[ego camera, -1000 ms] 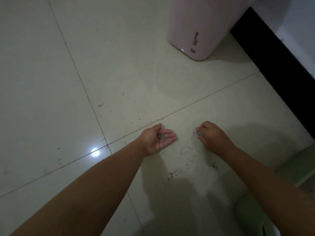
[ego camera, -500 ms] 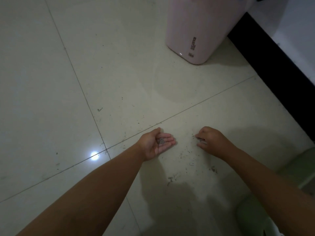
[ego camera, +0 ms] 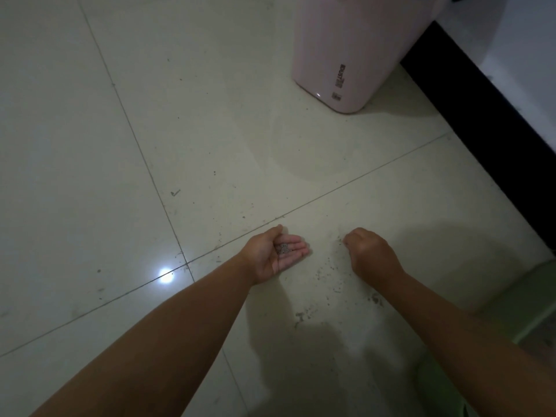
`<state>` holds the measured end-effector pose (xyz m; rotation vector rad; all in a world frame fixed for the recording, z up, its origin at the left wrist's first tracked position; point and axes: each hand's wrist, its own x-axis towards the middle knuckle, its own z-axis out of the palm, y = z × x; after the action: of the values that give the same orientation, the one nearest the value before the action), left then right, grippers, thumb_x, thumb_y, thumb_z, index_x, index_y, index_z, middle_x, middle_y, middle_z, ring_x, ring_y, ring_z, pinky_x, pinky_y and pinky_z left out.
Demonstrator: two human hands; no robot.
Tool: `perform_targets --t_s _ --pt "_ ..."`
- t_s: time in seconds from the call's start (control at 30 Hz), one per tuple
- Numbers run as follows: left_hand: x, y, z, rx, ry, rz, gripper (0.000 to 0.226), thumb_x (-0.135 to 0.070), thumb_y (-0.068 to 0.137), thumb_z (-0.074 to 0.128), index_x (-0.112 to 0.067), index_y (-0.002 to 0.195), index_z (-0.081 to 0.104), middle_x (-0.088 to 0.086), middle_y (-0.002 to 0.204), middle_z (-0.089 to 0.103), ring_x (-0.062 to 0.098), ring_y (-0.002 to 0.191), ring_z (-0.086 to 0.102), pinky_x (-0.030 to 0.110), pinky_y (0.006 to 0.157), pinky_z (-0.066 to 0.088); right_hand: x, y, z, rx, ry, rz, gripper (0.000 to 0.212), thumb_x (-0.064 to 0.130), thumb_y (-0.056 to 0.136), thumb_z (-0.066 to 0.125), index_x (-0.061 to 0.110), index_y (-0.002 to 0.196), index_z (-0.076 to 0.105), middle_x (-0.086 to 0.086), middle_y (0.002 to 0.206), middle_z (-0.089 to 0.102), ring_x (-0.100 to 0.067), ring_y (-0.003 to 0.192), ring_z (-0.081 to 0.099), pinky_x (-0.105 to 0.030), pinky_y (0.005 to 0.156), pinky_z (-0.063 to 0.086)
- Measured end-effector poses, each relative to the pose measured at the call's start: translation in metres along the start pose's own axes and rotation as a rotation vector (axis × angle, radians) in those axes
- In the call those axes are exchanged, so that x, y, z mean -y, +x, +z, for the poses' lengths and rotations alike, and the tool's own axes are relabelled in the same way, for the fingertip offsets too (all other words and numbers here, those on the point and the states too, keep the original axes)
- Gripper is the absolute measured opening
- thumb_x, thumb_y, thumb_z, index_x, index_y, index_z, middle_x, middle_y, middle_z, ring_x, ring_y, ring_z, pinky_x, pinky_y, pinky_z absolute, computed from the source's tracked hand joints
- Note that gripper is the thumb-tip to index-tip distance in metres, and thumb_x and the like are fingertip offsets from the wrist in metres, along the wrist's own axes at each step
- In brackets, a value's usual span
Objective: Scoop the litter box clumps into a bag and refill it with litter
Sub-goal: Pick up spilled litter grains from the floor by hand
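Meanwhile the cupped, palm-up left hand (ego camera: 278,254) still holds small grey spilled litter granules (ego camera: 283,248); the right hand (ego camera: 368,251), fingers curled knuckles-up, has crept nearer scattered floor grains (ego camera: 328,272), so tidying continues.

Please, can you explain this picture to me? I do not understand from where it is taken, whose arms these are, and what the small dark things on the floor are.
There is no machine: the camera sits on a person's head, looking down at their own arms. The left hand, palm up, carries a little pile of grey grains, probably spilled cat litter. The right hand has its fingers curled down near more scattered grains on the tiled floor; whether it pinches any is hidden. Behind stands a pink bin. The green edge at right may be the litter box.
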<state>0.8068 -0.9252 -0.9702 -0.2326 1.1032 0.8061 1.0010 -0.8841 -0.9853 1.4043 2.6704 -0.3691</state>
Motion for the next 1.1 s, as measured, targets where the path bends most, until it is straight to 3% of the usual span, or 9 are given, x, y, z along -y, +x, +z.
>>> perform_targets --t_s 0.07,0.17,0.27,0.4,0.53,0.6,0.67,0.8,1.1 --pt "0.001 -0.001 0.0 0.0 0.024 -0.005 0.052 -0.026 0.102 0.03 0.01 0.078 0.057 0.018 0.057 0.068 0.028 0.065 0.07 0.023 0.058 0.056 0.003 -0.003 0.0 -0.051 -0.019 0.005 0.018 -0.01 0.046 0.042 0.001 0.05 0.057 -0.013 0.047 0.054 -0.026 0.035 0.051 -0.016 0.034 0.039" --pt "-0.001 -0.004 0.002 -0.017 0.035 -0.005 0.051 -0.026 0.102 0.03 0.01 0.078 0.057 0.017 0.055 0.067 0.028 0.09 0.062 0.028 0.072 0.053 0.012 -0.001 -0.006 -0.097 0.031 0.084 0.016 -0.009 0.052 0.039 0.0 0.049 0.053 -0.014 0.047 0.051 -0.027 0.035 0.05 -0.018 0.033 0.033" --pt "-0.002 -0.007 0.006 -0.028 0.026 -0.019 0.05 -0.026 0.102 0.029 0.009 0.079 0.056 0.018 0.056 0.067 0.038 0.106 0.056 0.031 0.088 0.049 0.025 0.003 -0.018 -0.17 0.376 0.284 0.019 -0.009 0.081 0.047 -0.006 0.069 0.061 -0.014 0.06 0.057 -0.022 0.054 0.052 -0.018 0.048 0.034" --pt "0.0 -0.015 0.005 -0.036 0.029 -0.068 0.049 -0.025 0.102 0.028 0.01 0.078 0.054 0.022 0.073 0.061 0.038 0.12 0.047 0.04 0.103 0.036 0.033 -0.001 -0.044 0.082 0.947 0.333 0.029 -0.009 0.086 0.051 0.016 0.075 0.06 0.002 0.068 0.062 0.004 0.052 0.06 -0.004 0.053 0.046" --pt "-0.001 -0.016 -0.001 -0.005 0.017 -0.071 0.055 -0.022 0.102 0.029 0.009 0.07 0.061 0.019 0.058 0.066 0.029 0.073 0.068 0.032 0.09 0.048 0.011 -0.007 -0.041 -0.03 0.691 0.425 0.018 -0.008 0.082 0.054 0.002 0.084 0.07 -0.008 0.08 0.067 -0.018 0.076 0.063 -0.001 0.06 0.04" --pt "-0.001 -0.015 -0.003 -0.023 0.047 -0.054 0.048 -0.021 0.102 0.03 0.008 0.075 0.058 0.015 0.051 0.066 0.026 0.054 0.067 0.029 0.09 0.046 -0.001 -0.009 -0.034 -0.023 0.553 0.464 0.019 -0.005 0.084 0.054 -0.005 0.096 0.069 -0.016 0.098 0.068 -0.026 0.09 0.062 -0.011 0.068 0.039" --pt "-0.001 -0.015 -0.004 -0.031 0.052 -0.031 0.043 -0.02 0.101 0.031 0.007 0.077 0.055 0.014 0.05 0.066 0.022 0.046 0.067 0.023 0.072 0.053 -0.005 -0.01 -0.025 -0.059 0.401 0.406 0.02 -0.004 0.082 0.057 -0.007 0.099 0.068 -0.022 0.101 0.067 -0.032 0.093 0.063 -0.024 0.079 0.041" --pt "0.002 -0.014 -0.006 -0.021 0.052 -0.023 0.041 -0.019 0.1 0.034 0.007 0.078 0.055 0.015 0.051 0.066 0.021 0.043 0.066 0.024 0.044 0.054 0.0 -0.01 -0.006 -0.184 0.235 0.106 0.015 0.005 0.062 0.06 -0.006 0.067 0.07 -0.02 0.065 0.066 -0.032 0.057 0.066 -0.023 0.058 0.048" --pt "0.004 -0.01 -0.004 -0.019 0.101 -0.005 0.041 -0.021 0.101 0.034 0.005 0.077 0.055 0.012 0.05 0.066 0.02 0.044 0.066 0.022 0.042 0.054 0.0 0.001 -0.008 -0.009 0.091 -0.119 0.008 -0.013 0.065 0.059 -0.01 0.07 0.064 -0.02 0.073 0.065 -0.035 0.065 0.062 -0.028 0.057 0.053"
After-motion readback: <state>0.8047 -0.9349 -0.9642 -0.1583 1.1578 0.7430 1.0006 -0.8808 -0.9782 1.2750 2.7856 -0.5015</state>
